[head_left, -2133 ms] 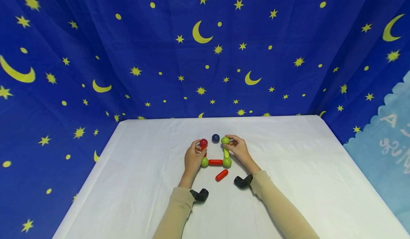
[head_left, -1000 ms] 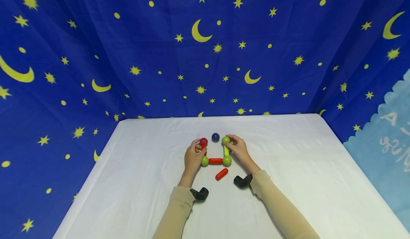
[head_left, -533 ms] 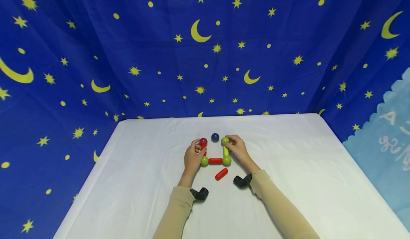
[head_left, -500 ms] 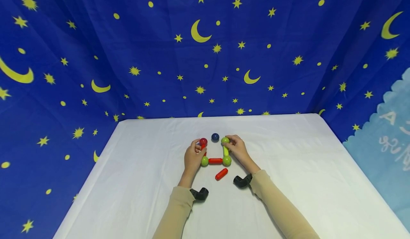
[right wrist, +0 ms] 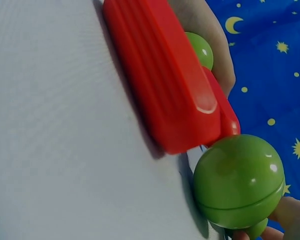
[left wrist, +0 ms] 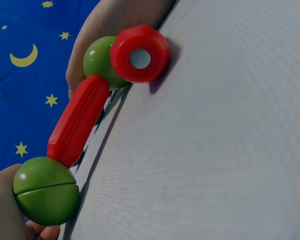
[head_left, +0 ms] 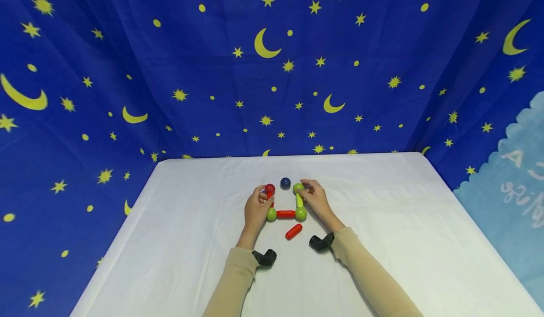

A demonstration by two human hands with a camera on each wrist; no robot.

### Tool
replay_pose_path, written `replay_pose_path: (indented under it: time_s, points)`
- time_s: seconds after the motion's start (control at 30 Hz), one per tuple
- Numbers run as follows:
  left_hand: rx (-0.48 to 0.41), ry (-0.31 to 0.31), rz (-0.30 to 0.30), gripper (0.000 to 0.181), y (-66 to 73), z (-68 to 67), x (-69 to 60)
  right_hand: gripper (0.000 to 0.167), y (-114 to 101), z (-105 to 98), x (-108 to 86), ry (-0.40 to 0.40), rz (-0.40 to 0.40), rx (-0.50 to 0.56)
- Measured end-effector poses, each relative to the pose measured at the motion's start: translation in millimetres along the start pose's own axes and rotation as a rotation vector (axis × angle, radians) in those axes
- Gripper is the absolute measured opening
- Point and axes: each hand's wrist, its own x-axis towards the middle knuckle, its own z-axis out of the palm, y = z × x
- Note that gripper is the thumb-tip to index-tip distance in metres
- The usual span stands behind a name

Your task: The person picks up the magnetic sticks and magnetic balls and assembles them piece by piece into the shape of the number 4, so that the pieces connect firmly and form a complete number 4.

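On the table, toy balls and rods form a U. My left hand grips the left red rod, with a red ball at its far end. My right hand pinches the right side where a far green ball meets a green rod. The near-left green ball and near-right green ball sit at the ends of a red crossbar rod. Fingers hide part of the left rod.
A dark blue ball lies beyond the U, between its two far ends. One loose red rod lies nearer, seen end-on in the left wrist view. The white-covered table meets a starry blue curtain at the back.
The far green ball and its green rod have shifted very slightly left and nearer under my right hand. My left hand, the blue ball and the loose rod hold their places.
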Motion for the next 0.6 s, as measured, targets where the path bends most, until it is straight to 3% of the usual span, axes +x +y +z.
replay_pose_path:
  time_s: [0.27,0.6]
  points:
    - [0.0,-0.004,0.007,0.04,-1.0,-0.4,-1.6,0.038,-35,-6,-22.2,0.041,0.004,0.051]
    - [-0.008,-0.017,-0.015,0.042,0.6,-2.2,-1.3,0.032,-25,-4,-28.7,0.105,-0.083,0.067]
